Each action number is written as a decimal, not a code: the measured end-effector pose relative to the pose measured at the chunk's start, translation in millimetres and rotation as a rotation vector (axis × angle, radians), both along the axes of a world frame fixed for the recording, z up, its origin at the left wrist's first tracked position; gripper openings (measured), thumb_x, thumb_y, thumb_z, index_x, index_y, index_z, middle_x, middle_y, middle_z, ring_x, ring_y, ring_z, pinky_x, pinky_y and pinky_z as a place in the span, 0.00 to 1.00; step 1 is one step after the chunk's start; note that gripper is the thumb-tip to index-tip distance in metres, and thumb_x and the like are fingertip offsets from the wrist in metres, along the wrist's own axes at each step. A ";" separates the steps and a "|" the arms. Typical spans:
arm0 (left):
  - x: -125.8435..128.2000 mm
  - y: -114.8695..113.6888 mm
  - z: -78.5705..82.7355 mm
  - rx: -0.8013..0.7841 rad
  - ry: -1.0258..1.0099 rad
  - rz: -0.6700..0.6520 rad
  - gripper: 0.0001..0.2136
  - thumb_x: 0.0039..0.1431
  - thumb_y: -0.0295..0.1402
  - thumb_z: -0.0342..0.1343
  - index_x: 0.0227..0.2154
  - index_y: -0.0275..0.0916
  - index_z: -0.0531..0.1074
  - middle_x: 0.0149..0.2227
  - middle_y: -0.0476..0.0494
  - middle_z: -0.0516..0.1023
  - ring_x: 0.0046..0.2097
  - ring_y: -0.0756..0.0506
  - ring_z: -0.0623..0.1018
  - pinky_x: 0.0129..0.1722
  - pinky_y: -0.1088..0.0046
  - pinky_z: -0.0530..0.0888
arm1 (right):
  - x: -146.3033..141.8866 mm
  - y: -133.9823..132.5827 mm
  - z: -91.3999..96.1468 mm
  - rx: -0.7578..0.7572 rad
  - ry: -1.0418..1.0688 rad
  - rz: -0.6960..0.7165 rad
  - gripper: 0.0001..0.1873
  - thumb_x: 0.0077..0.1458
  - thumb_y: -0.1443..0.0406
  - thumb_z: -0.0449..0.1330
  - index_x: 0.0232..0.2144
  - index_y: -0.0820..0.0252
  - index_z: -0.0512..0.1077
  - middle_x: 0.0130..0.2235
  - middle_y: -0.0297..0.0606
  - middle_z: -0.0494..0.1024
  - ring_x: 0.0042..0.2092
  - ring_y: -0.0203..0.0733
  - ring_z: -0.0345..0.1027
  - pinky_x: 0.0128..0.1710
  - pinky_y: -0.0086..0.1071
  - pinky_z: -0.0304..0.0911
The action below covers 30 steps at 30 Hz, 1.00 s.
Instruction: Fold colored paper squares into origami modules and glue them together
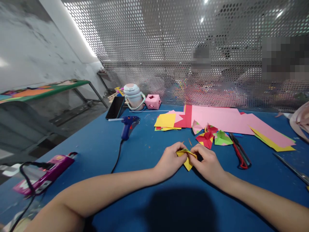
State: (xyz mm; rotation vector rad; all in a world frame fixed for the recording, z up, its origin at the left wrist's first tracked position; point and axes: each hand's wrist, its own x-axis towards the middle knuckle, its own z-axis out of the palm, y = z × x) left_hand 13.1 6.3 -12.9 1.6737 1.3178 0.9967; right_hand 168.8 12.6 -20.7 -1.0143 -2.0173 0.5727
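A small folded yellow paper piece [187, 161] lies between both hands on the blue table [145, 151]. My left hand [171, 160] pinches its left side with closed fingers. From the other side, my right hand [206, 162] pinches the paper's right edge. Just beyond the hands sit folded paper shapes: a red and yellow one [205, 138] and a green one [222, 138].
A blue glue gun [127, 125] with its black cord lies to the left. Farther back are a phone [116, 108], a white jar [134, 96] and a pink box [153, 101]. Yellow sheets [165, 121], pink sheets [222, 119] and a red cutter [239, 150] lie right. A magenta device [45, 174] sits near left.
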 end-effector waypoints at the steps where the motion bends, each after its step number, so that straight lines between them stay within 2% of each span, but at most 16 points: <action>1: -0.2 -0.1 0.3 0.004 0.021 0.009 0.03 0.46 0.24 0.50 0.25 0.37 0.68 0.26 0.52 0.71 0.30 0.50 0.69 0.32 0.77 0.65 | 0.0 -0.3 0.0 0.010 -0.001 0.008 0.06 0.54 0.68 0.53 0.25 0.57 0.63 0.25 0.31 0.65 0.26 0.35 0.59 0.27 0.29 0.57; 5: 0.0 -1.1 1.3 -0.009 0.052 0.054 0.03 0.44 0.25 0.52 0.21 0.37 0.63 0.23 0.54 0.66 0.28 0.51 0.66 0.27 0.78 0.62 | -0.7 -1.6 1.1 -0.029 -0.002 0.005 0.04 0.54 0.66 0.54 0.27 0.57 0.63 0.26 0.33 0.66 0.28 0.37 0.62 0.29 0.29 0.58; 8: 0.2 -1.2 0.0 -0.030 0.048 0.043 0.02 0.45 0.26 0.52 0.22 0.37 0.64 0.23 0.54 0.66 0.27 0.51 0.66 0.26 0.78 0.62 | -0.9 -2.2 2.0 -0.054 0.009 0.000 0.05 0.56 0.65 0.52 0.27 0.57 0.63 0.27 0.33 0.68 0.29 0.36 0.63 0.29 0.29 0.59; 10: 0.3 -0.7 -1.2 -0.016 0.025 0.004 0.01 0.47 0.26 0.51 0.25 0.37 0.66 0.25 0.52 0.69 0.29 0.50 0.68 0.29 0.77 0.64 | -0.8 -1.8 2.3 -0.048 0.021 -0.005 0.07 0.57 0.66 0.51 0.27 0.58 0.63 0.26 0.33 0.67 0.28 0.36 0.63 0.29 0.29 0.59; 13: -0.2 0.5 -1.9 0.102 -0.024 -0.040 0.06 0.47 0.24 0.50 0.30 0.36 0.69 0.35 0.47 0.72 0.38 0.48 0.71 0.39 0.75 0.67 | -0.1 -0.2 2.6 -0.015 0.038 -0.016 0.06 0.57 0.66 0.52 0.27 0.58 0.64 0.26 0.32 0.67 0.27 0.35 0.62 0.28 0.28 0.59; 15: -0.7 1.0 -1.6 0.178 -0.022 -0.036 0.06 0.47 0.23 0.51 0.30 0.36 0.68 0.36 0.45 0.71 0.40 0.48 0.71 0.41 0.74 0.66 | 0.7 0.9 2.3 0.012 0.036 -0.019 0.06 0.56 0.67 0.52 0.27 0.59 0.64 0.26 0.32 0.67 0.27 0.35 0.61 0.28 0.28 0.58; 17: -1.3 0.9 -1.1 0.170 0.021 -0.032 0.03 0.48 0.24 0.51 0.27 0.36 0.67 0.31 0.48 0.70 0.35 0.49 0.70 0.37 0.76 0.66 | 1.5 1.7 1.5 0.041 0.025 -0.018 0.06 0.56 0.67 0.52 0.27 0.59 0.64 0.26 0.32 0.67 0.27 0.35 0.61 0.28 0.28 0.58; 20: -1.9 0.1 -0.9 0.076 0.075 -0.046 0.01 0.50 0.26 0.51 0.26 0.36 0.67 0.26 0.52 0.68 0.29 0.51 0.67 0.30 0.78 0.64 | 2.5 1.8 -0.3 0.081 0.007 -0.006 0.06 0.57 0.68 0.52 0.27 0.59 0.64 0.26 0.33 0.67 0.28 0.35 0.62 0.28 0.28 0.58; 25: -2.4 0.2 -0.8 0.026 0.098 -0.061 0.01 0.48 0.27 0.52 0.24 0.36 0.67 0.24 0.54 0.67 0.28 0.52 0.67 0.28 0.79 0.62 | 3.4 1.4 -2.4 0.114 -0.007 0.034 0.04 0.57 0.69 0.52 0.30 0.59 0.65 0.28 0.35 0.69 0.31 0.37 0.64 0.31 0.29 0.60; 30: -2.9 1.9 -0.5 0.041 0.120 -0.080 0.02 0.49 0.27 0.51 0.24 0.36 0.67 0.23 0.54 0.66 0.28 0.52 0.66 0.28 0.79 0.62 | 3.9 2.3 -3.6 0.120 -0.004 0.049 0.05 0.57 0.69 0.52 0.30 0.59 0.65 0.29 0.36 0.70 0.32 0.38 0.65 0.33 0.30 0.61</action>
